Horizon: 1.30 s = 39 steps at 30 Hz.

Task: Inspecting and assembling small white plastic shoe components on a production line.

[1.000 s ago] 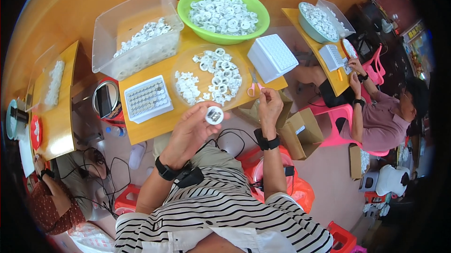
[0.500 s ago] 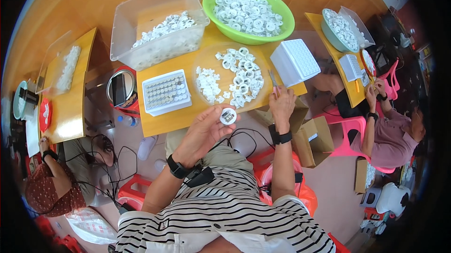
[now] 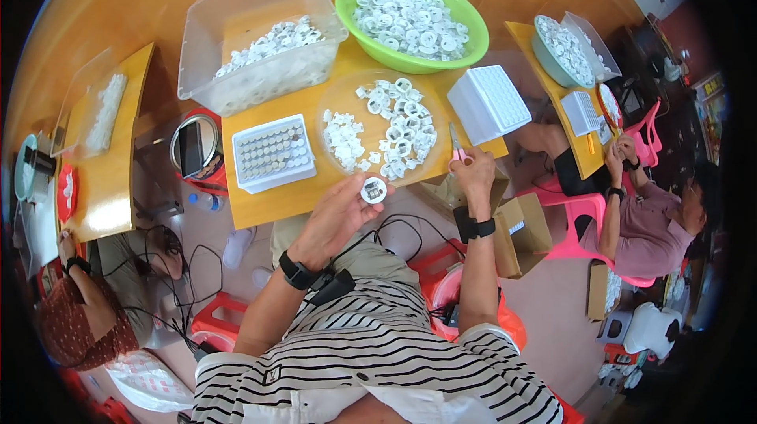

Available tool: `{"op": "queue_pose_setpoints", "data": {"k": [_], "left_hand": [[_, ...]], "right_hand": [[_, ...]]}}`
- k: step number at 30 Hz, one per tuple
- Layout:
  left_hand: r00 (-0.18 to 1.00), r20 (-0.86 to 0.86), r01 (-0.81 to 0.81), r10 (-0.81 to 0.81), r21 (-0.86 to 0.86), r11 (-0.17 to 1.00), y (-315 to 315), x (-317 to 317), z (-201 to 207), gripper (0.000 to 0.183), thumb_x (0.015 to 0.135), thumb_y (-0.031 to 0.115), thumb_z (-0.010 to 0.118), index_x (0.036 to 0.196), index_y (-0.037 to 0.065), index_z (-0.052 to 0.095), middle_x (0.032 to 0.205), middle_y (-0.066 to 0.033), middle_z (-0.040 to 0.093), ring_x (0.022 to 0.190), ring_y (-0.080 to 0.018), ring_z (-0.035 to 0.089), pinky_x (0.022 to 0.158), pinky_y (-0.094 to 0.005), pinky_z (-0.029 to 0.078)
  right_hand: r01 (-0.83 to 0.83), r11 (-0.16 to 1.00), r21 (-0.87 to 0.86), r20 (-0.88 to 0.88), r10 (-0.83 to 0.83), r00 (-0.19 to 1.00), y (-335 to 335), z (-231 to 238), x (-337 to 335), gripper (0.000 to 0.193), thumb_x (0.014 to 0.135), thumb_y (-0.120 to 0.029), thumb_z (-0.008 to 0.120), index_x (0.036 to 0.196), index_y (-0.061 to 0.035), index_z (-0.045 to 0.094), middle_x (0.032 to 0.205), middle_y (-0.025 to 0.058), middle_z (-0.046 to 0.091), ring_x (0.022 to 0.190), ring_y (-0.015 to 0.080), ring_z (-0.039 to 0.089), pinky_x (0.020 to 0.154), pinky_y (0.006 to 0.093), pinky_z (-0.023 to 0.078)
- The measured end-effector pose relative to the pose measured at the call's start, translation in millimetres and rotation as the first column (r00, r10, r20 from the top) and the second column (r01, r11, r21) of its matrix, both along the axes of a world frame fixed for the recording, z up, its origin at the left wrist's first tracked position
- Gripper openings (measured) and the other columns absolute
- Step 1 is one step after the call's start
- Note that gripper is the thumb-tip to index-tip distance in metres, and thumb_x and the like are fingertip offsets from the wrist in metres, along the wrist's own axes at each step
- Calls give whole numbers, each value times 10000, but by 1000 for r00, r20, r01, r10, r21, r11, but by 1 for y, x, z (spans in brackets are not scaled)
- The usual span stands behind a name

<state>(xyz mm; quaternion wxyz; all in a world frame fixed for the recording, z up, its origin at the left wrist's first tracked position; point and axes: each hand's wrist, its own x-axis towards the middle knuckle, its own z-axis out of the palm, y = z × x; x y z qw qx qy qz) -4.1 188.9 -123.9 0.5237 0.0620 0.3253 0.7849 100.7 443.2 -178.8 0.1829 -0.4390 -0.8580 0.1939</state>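
Observation:
My left hand (image 3: 335,219) holds a small round white housing (image 3: 373,190) between thumb and fingertips, just off the table's front edge. Its face is turned up, showing metallic and dark parts inside. My right hand (image 3: 476,180) has its fingers closed at the pink handles of a pair of scissors (image 3: 455,144), whose blades point away from me over the table edge. Beyond both hands lies a clear round tray (image 3: 371,79). Small white plastic pieces (image 3: 342,140) are heaped on its left, and ring-shaped white housings (image 3: 410,126) on its right.
A white tray of round metal cells (image 3: 274,153) stands left on the yellow table (image 3: 260,210). Behind are a clear bin (image 3: 236,89) and a green basin (image 3: 394,59), both with white parts. White stacked trays (image 3: 489,105) stand right. Co-workers sit at both sides; cardboard boxes (image 3: 520,235) are below.
The view has shifted slightly. My right hand sits a little farther right against the scissors, and more of their pink handles shows. My left hand still holds the round housing.

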Motion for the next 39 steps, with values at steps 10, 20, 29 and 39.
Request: {"op": "queue_pose_setpoints", "data": {"k": [10,20,29,39], "left_hand": [[998,-62,21,-21,-12,1000,6,-11,-7,308,961,259,411,1085,3,530,990,-63,577,753,-83,509,684,-208,439],[988,-148,31,-36,-35,999,25,-24,-21,333,965,277,411,1057,-4,565,934,-61,610,720,-73,524,673,-207,458],[963,-266,7,-53,-170,985,36,-25,-21,350,968,305,398,994,27,609,877,-20,608,687,-35,495,639,-187,423],[950,-314,-60,-2,-187,981,39,-22,-31,371,955,322,410,941,35,645,721,23,574,608,-34,457,544,-169,366]], "right_hand": [[-226,627,-746,-503,-307,808,-6,4,37,155,823,-142,618,943,-44,608,752,-19,576,611,38,519,469,170,371],[-512,544,-665,-729,-323,603,-63,72,49,143,844,-128,562,925,-11,583,682,-20,519,546,30,444,431,168,293],[-494,709,-503,-739,-57,671,-93,83,36,143,876,-139,552,909,-7,598,754,-15,554,619,18,456,531,150,336],[-504,746,-436,-717,52,695,-99,85,24,123,882,-109,555,928,1,588,737,-12,544,608,20,443,514,153,342]]}}
